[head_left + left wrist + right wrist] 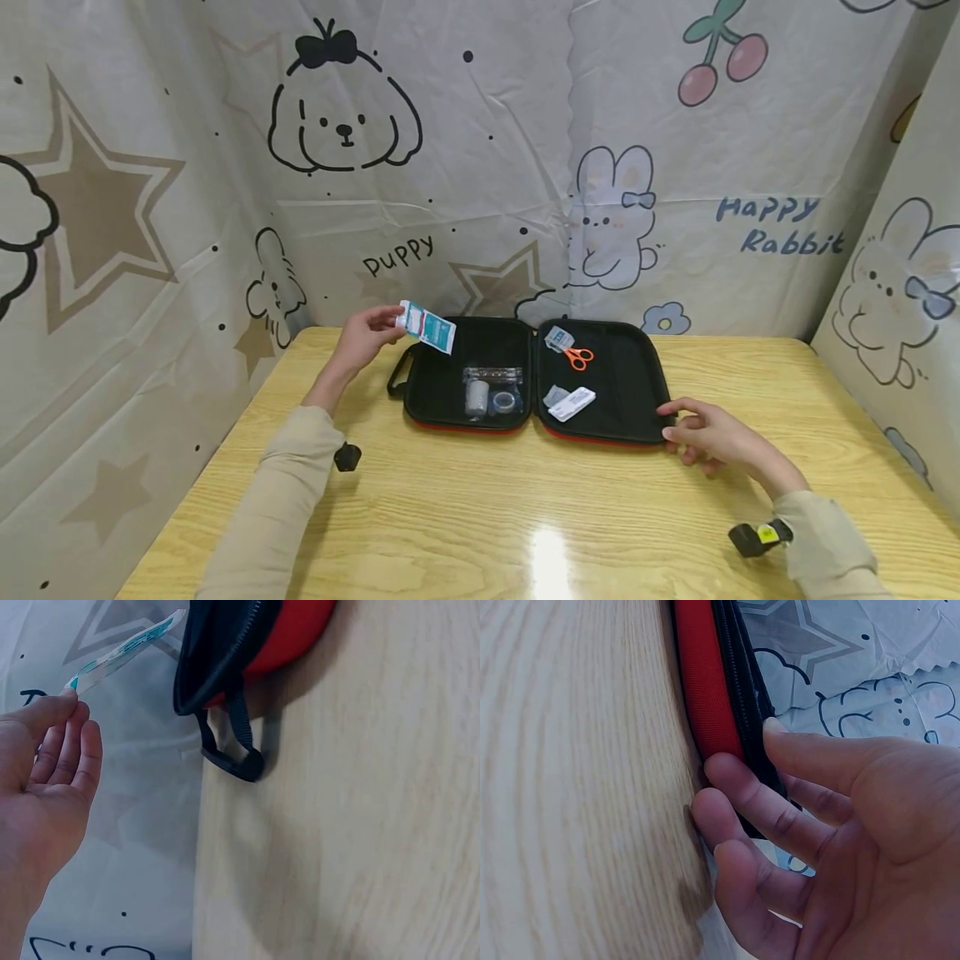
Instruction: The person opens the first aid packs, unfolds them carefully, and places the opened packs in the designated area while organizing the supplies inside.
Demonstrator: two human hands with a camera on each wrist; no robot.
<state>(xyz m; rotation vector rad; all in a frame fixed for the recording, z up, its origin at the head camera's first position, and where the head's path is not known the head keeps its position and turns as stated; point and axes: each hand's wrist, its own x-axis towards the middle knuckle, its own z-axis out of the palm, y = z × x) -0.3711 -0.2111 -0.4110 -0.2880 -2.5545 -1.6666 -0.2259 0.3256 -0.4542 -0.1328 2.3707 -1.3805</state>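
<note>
My left hand (367,335) pinches a flat white-and-teal packet (427,327) by one end, above the left half of an open black-and-red zip case (615,333). Seen edge-on in the left wrist view, the packet (124,654) slants up from between thumb and fingers. My right hand (712,437) grips the case's near right corner. In the right wrist view the thumb lies on the zipped rim and curled fingers touch the red side (705,690). The left half holds a white roll (477,397), a tape roll (504,402) and a clear-wrapped strip (492,375).
Orange-handled scissors (579,358) with a small packet (558,338) and a white folded packet (572,404) lie in the case's right half. A carry handle (238,759) sticks out on the left. The wooden table (465,508) meets a patterned cloth (480,167) behind the case.
</note>
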